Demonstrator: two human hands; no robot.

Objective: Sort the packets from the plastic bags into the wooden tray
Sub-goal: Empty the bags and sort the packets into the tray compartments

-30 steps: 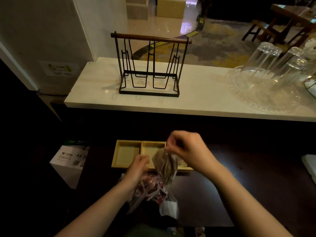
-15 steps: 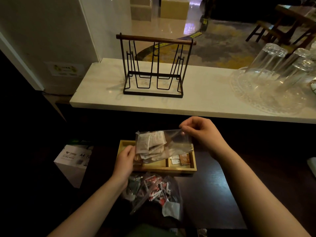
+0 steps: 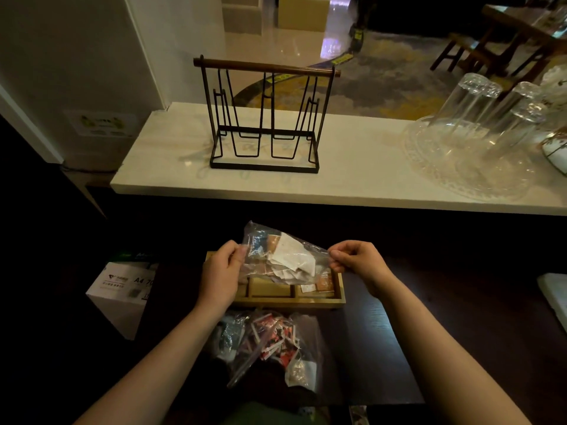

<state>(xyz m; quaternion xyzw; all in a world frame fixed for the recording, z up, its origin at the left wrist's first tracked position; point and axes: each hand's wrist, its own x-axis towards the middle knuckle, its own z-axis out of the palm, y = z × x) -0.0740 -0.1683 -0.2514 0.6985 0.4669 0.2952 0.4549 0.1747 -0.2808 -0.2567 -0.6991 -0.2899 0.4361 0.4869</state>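
Note:
A clear plastic bag (image 3: 283, 254) of white and brown packets hangs stretched sideways above the wooden tray (image 3: 288, 302). My left hand (image 3: 221, 276) pinches its left edge and my right hand (image 3: 357, 265) pinches its right edge. The tray sits on the dark table, with divided compartments; a few packets (image 3: 319, 285) lie in its right compartment. A second plastic bag (image 3: 270, 342) with red and white packets lies on the table in front of the tray, between my forearms.
A white marble counter (image 3: 352, 176) runs behind the table, bearing a black wire rack (image 3: 265, 118) and upturned glasses (image 3: 478, 118) on a clear tray. A white cardboard box (image 3: 122, 292) stands at lower left. A white object (image 3: 555, 299) shows at the right edge.
The bag has risen slightly and been pulled wider between both hands. My left hand moved up from under the bag to grip its left edge.

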